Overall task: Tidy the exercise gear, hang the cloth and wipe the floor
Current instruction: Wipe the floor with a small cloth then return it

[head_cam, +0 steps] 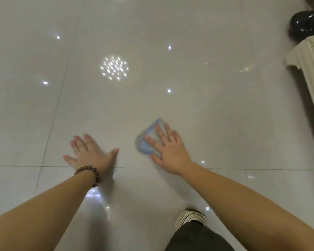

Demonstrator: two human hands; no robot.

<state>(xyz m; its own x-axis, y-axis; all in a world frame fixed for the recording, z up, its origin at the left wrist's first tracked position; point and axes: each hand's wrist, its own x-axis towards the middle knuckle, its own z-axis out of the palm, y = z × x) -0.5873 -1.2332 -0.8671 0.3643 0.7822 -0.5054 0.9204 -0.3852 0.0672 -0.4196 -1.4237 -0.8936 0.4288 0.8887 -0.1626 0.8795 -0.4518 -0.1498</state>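
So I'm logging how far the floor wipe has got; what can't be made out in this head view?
- Blue cloth: motion-blurred and largely under the flat right hand, so its folds are unclear.
- Dark rounded object: cut off by the top right edge, unidentifiable.
- Cream furniture: cut off by the right edge.
- Floor dirt or wetness: masked by lamp glare.
- Shoe: partly behind the trouser leg.

Shiny pale tile floor (pixel 152 105), thin grout lines, ceiling lights reflecting in it. Blue cloth (pixel 148 142) lies flat under the right hand (pixel 168 149). Left of the cloth, the left hand (pixel 91 154) rests flat. Behind the cloth, a shoe (pixel 192 217).
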